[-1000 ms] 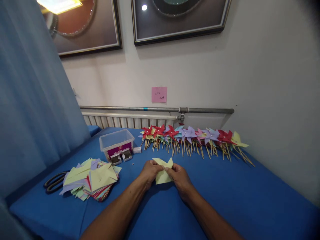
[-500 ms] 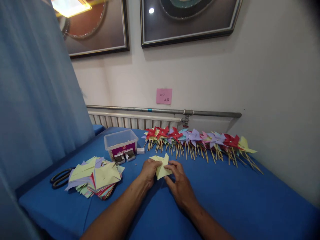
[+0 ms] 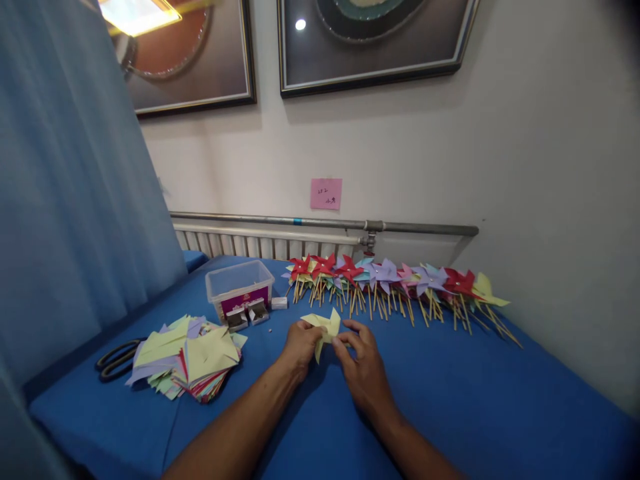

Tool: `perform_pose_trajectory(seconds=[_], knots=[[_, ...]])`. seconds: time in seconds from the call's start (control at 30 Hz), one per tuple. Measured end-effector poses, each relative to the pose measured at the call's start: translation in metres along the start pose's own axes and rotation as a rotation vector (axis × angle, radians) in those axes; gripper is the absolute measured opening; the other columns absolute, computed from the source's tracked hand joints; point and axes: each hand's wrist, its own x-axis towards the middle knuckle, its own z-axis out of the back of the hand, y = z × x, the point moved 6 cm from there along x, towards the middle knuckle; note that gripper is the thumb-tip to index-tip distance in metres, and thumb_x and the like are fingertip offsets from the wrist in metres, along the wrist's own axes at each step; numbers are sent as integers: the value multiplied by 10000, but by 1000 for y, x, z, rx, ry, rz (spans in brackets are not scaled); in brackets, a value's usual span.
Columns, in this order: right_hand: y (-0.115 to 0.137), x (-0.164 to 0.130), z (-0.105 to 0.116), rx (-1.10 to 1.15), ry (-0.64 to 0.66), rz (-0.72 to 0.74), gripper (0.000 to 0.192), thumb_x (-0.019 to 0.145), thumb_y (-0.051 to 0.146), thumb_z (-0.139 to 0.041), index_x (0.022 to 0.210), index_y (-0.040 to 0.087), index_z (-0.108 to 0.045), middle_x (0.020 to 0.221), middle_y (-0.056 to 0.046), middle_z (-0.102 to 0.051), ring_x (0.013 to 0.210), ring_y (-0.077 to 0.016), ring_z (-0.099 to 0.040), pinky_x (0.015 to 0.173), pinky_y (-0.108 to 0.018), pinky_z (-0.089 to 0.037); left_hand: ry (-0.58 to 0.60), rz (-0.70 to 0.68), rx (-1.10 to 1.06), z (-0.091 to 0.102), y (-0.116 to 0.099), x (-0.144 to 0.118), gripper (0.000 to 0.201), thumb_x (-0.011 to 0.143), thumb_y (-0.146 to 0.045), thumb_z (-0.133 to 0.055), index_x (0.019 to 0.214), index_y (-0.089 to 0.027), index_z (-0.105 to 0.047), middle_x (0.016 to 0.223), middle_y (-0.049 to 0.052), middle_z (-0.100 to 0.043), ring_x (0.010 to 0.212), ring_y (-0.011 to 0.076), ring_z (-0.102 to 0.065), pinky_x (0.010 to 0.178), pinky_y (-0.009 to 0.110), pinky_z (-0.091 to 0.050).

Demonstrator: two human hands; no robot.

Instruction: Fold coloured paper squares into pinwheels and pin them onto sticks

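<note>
Yellow paper, cut and partly folded into a pinwheel shape (image 3: pixel 324 325), sits pinched between my two hands just above the blue surface (image 3: pixel 475 393). My left hand (image 3: pixel 301 343) grasps its near-left edge, fingers curled tight around it. My right hand (image 3: pixel 364 368) touches its right side with thumb and forefinger, the other fingers loosely spread. A second ago the sheet lay flatter and wider between my hands; now more of its points are drawn toward the middle, so it looks smaller and bunched. I judge that the folding of this piece is well along.

To my left lies a loose stack of cut paper squares (image 3: pixel 186 357) in yellow, lilac and red, with black scissors (image 3: pixel 116 360) just beyond it. Ahead and left stands a clear plastic tub (image 3: pixel 240 288) with small open boxes (image 3: pixel 247 314) just in front. Along the far edge, below a radiator pipe (image 3: pixel 325 222), lies a long row of finished pinwheels on wooden sticks (image 3: pixel 395 283). A pink note (image 3: pixel 326 193) is stuck on the wall, and a blue curtain (image 3: pixel 70 187) hangs at my left.
</note>
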Motion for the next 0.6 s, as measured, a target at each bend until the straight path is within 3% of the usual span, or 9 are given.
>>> perform_pose_trajectory(seconds=[0.13, 0.3, 0.6], knots=[[-15, 3, -3, 69, -52, -122, 276, 884, 454, -610, 726, 254, -714, 1251, -124, -639, 1217, -306, -579, 1073, -477, -436, 16, 12, 26, -3, 4, 0, 160, 537, -190, -747, 643, -134, -641, 549, 17, -641, 456, 111, -527, 443, 221, -367], [-30, 6, -7, 125, -90, -265, 248, 803, 405, -644, 613, 247, -660, 1232, -134, -659, 1186, -311, -608, 1069, -457, -427, -59, 33, 75, 0, 5, -3, 147, 585, -182, -742, 630, -159, -604, 506, -4, -615, 441, 113, -519, 450, 226, -378], [-34, 6, -9, 159, -69, -326, 188, 749, 321, -671, 577, 246, -664, 1229, -119, -682, 1137, -296, -640, 1061, -426, -436, -88, 46, 75, 0, 3, -6, 172, 596, -147, -751, 636, -166, -585, 502, -12, -611, 443, 118, -526, 459, 227, -390]])
